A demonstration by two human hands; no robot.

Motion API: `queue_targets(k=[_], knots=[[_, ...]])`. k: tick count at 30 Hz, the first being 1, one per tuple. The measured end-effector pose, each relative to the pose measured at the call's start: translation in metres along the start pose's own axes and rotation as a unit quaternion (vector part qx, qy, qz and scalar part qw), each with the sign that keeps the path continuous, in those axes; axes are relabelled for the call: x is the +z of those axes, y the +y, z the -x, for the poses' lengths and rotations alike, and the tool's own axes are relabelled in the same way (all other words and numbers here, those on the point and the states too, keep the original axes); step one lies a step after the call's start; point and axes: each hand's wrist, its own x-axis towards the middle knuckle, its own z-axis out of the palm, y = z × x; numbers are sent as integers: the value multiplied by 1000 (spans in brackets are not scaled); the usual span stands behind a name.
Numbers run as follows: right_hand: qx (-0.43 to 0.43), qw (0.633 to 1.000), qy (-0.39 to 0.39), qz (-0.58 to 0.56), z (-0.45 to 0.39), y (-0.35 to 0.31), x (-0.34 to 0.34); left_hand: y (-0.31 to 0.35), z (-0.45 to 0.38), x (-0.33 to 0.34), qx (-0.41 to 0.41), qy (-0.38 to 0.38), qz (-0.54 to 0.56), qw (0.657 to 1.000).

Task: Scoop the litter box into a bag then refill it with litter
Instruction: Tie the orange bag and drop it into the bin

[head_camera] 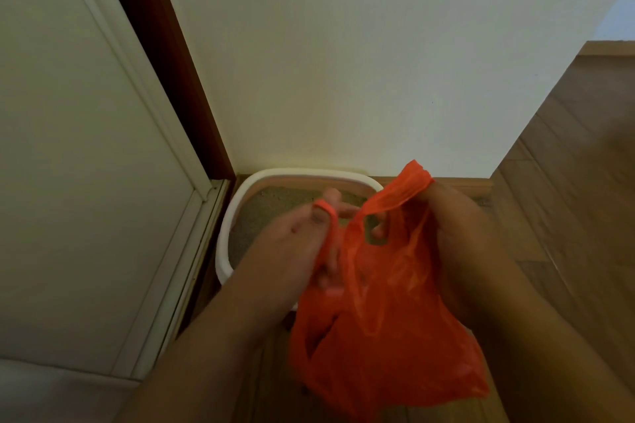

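The light is dim and warm, greenish on the wall above my hands. My left hand and fingers smear with motion blur; my right hand is darker, in shadow. Straight lines bow toward the frame edges.
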Motion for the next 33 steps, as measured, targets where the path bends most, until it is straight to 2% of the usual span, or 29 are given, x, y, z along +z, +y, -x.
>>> queue_targets(k=[1, 3, 6, 8, 9, 11, 12, 13, 15, 17, 19, 22, 23, 25, 28, 33], knots=[[-6, 1000, -2, 9, 0, 1, 0, -1, 3, 2, 8, -26, -43, 999], [-16, 999, 11, 38, 2, 1, 3, -4, 8, 4, 22, -54, -60, 997], [-36, 997, 6, 61, 6, 2, 4, 0, 9, 3, 15, -24, 35, 999], [-49, 993, -79, 75, 11, -2, 0, 6, 8, -2, -4, 5, 163, 987], [-46, 981, -157, 99, 13, -4, -4, 8, 9, -5, -8, 13, 217, 976], [7, 933, -329, 144, 17, -7, -9, 10, 8, -12, -2, 24, 294, 955], [40, 908, -375, 180, 19, -6, -10, 10, 8, -15, 4, 31, 318, 947], [53, 892, -382, 235, 20, -2, -8, 10, 7, -18, 8, 37, 330, 943], [12, 882, -331, 336, 20, 7, -1, 7, 5, -21, 9, 52, 313, 948], [-51, 905, -267, 326, 20, 10, 7, 3, 4, -21, 12, 70, 269, 961], [-84, 945, -186, 257, 18, 11, 10, 0, 2, -21, 20, 90, 244, 965], [-51, 992, -99, 64, 15, 9, 13, -4, -1, -18, 20, 100, 142, 985], [-37, 993, -108, 16, 15, 8, 14, -7, -2, -16, 21, 95, 89, 991], [-32, 986, -162, 26, 21, 5, 19, -10, 0, -8, 4, 76, 46, 996], [-32, 968, -242, 60, 30, 1, 28, -15, 0, -2, -30, 9, 103, 994], [-67, 970, -187, 140, 25, -3, 25, -11, 0, 0, 11, -25, 144, 989]])
